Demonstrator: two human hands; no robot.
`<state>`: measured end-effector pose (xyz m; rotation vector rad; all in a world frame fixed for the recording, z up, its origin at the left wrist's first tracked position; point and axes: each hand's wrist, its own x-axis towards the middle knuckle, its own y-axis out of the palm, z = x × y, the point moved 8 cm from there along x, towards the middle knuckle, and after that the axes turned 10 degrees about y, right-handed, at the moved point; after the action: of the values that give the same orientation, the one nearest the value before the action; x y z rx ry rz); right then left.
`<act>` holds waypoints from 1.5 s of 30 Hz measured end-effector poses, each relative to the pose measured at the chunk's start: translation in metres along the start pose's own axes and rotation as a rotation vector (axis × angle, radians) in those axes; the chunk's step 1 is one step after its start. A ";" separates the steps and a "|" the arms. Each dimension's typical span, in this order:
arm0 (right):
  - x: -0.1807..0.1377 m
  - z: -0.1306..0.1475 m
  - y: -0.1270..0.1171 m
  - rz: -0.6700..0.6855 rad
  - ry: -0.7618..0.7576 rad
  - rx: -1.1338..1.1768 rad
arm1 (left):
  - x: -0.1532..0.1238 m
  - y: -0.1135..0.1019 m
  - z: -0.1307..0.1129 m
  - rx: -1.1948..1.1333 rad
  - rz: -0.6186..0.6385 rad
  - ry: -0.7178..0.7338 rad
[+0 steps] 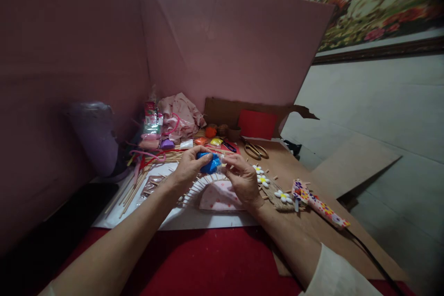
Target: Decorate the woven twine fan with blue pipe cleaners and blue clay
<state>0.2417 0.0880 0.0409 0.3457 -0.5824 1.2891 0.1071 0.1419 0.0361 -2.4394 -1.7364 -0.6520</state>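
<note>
A small clear packet of blue modelling clay (209,164) is held up between both hands above the work surface. My left hand (190,165) grips its left side, thumb across the front. At the packet's right end, my right hand (242,176) pinches the clear wrapper between thumb and fingers. Beneath the hands lies a pink, spotted half-round piece (218,196), with white sticks (194,189) fanning out around its curve. Part of that piece is hidden by my right hand.
Scissors (255,149) rest on brown cardboard behind my right hand. White flowers (283,196) on woven twine and a flower-patterned glue gun (319,203) with a cord lie to the right. Thin wooden sticks (128,194), a brown packet (152,187) and coloured clay packets (200,141) lie left and behind.
</note>
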 end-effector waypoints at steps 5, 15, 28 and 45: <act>0.001 -0.009 0.004 0.053 0.065 0.064 | 0.000 0.001 0.000 -0.003 0.029 -0.006; 0.001 -0.022 0.006 0.044 0.273 0.185 | 0.000 0.004 0.004 0.072 0.069 -0.012; -0.013 0.026 0.005 -0.071 -0.240 -0.494 | -0.019 0.030 -0.036 0.935 0.122 0.489; -0.021 0.034 0.026 0.045 -0.412 -0.898 | -0.019 0.030 -0.027 1.135 0.099 0.429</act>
<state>0.2060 0.0594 0.0543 -0.1626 -1.4464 0.8796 0.1213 0.1066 0.0585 -1.4389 -1.2463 -0.0725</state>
